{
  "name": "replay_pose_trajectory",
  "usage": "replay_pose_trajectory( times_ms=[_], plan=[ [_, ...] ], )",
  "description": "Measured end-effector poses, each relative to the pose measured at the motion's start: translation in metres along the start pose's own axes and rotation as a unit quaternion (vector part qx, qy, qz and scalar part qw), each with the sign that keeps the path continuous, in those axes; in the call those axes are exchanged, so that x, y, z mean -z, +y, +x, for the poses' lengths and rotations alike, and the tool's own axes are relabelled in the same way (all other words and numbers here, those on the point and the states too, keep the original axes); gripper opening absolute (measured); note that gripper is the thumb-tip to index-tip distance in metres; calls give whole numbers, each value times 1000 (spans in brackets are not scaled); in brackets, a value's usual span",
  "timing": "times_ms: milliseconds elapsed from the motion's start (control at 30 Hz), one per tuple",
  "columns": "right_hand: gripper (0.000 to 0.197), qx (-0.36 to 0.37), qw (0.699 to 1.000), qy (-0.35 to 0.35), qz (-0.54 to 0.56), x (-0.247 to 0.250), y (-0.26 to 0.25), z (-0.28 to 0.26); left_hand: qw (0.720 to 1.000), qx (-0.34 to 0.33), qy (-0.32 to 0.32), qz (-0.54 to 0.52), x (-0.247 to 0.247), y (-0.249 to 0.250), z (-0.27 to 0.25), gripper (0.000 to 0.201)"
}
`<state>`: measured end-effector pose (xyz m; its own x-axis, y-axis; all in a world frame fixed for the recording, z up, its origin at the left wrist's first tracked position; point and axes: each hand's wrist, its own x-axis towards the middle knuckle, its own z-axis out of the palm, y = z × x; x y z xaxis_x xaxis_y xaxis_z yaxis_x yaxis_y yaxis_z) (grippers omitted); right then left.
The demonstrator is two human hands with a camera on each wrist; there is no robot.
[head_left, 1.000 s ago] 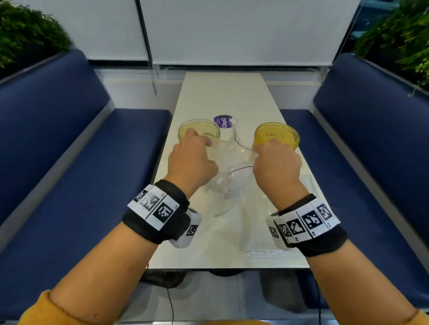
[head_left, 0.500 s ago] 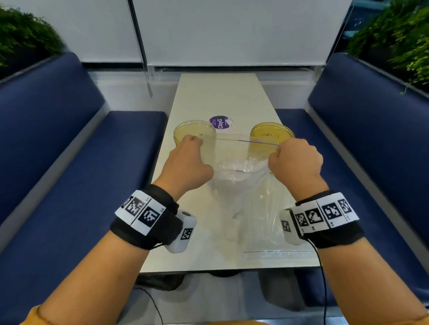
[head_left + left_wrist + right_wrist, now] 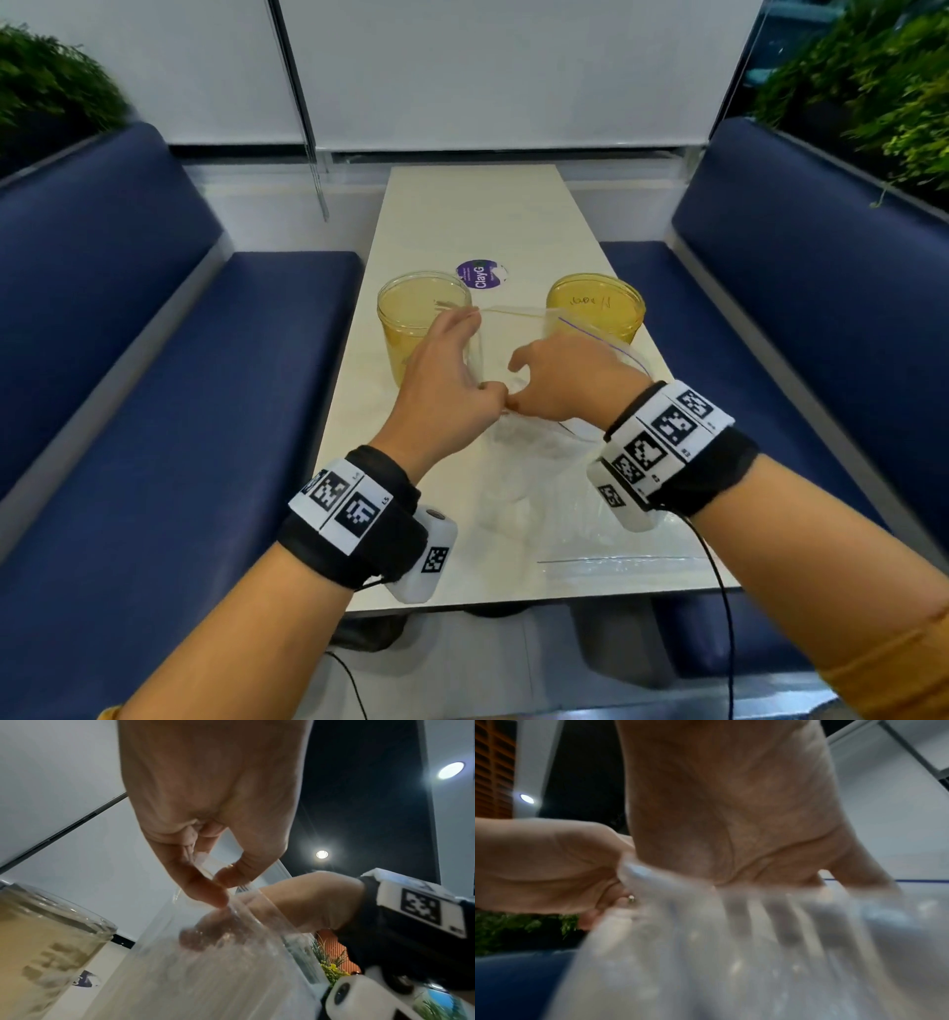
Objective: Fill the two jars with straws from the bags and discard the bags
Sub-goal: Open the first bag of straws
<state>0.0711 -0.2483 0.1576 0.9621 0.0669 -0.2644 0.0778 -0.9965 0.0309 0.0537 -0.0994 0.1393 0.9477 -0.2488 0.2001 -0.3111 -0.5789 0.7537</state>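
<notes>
From the head camera the left hand [image 3: 444,380] and right hand [image 3: 567,383] meet over a clear zip bag [image 3: 534,462] on the table [image 3: 462,216], just this side of two yellow jars [image 3: 418,321]. Only the left wrist camera shows the left grip pinching the bag's rim between thumb and forefinger. The right wrist camera shows the right fingers [image 3: 770,914] spread inside the frosted, crinkled plastic; whether they grasp anything I cannot tell.

Left hand [image 3: 452,380] raised, thumb and forefinger pinching; right hand [image 3: 570,380] beside it, fingers [image 3: 795,914] spread downward, wrists close together.
</notes>
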Motion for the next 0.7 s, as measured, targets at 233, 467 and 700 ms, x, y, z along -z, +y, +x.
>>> replay_pose_trajectory(
  times_ms=[233, 467, 700],
  plan=[
    [31, 8, 1000, -1, 23, -8, 9, 1, 1000, -4, 24, 1, -3, -9, 2, 79],
    [20, 9, 993, 69, 97, 40, 11, -23, 997, -53, 2, -60, -19, -18, 5, 92],
    [14, 50, 977, 111, 174, 76, -7, -38, 989, -63, 96, -90, -53, -20, 17, 66]
  ],
)
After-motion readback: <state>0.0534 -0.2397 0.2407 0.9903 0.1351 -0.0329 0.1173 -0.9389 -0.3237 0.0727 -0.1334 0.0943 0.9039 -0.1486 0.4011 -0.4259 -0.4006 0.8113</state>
